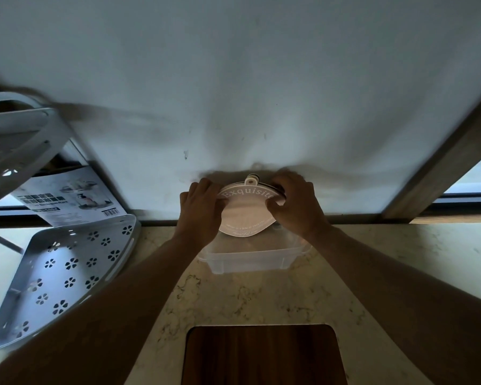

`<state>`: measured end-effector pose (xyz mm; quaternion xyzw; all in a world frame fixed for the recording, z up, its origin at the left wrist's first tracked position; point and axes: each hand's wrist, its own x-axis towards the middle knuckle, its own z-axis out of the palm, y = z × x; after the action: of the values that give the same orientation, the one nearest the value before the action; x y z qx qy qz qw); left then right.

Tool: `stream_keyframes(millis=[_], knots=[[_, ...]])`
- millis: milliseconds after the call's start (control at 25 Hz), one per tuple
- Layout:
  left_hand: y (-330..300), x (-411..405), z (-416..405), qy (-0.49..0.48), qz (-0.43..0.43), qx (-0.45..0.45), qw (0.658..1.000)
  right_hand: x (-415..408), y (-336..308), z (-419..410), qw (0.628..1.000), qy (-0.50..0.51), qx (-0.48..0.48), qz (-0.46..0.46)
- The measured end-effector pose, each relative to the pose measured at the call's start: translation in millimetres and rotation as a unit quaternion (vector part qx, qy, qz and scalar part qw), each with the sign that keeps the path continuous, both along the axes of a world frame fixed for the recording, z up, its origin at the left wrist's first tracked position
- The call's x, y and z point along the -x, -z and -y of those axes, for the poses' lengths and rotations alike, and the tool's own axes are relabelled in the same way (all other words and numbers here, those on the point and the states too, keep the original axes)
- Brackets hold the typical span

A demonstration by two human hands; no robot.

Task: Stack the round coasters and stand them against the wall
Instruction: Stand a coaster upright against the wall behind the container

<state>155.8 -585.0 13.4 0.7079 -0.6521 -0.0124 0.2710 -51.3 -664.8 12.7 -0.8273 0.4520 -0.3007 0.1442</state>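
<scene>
A stack of round pale coasters (247, 212) stands upright against the white wall (233, 93), the front one printed "Exquisite", with a small hanging tab on top. My left hand (200, 209) grips the stack's left edge and my right hand (295, 204) grips its right edge. The dark rim of another coaster shows behind the front one. The stack's lower edge sits just behind a clear plastic container (250, 259).
A white perforated corner rack (67, 270) stands at the left with a printed box (67, 198) behind it. A dark wooden board (261, 357) lies at the counter's near edge. A wooden frame post (442, 162) rises at the right.
</scene>
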Motion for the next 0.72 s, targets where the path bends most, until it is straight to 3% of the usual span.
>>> stream_keyframes(millis=[400, 720], knots=[[-14.5, -1.5, 2.9, -0.005, -0.058, -0.059, 0.997, 3.7, -23.2, 6.6, 0.997, -0.028, -0.057, -0.055], [-26.5, -15.0, -2.7, 0.05, -0.014, 0.026, 0.998, 16.2, -38.3, 3.7, 0.998, -0.061, -0.009, 0.011]])
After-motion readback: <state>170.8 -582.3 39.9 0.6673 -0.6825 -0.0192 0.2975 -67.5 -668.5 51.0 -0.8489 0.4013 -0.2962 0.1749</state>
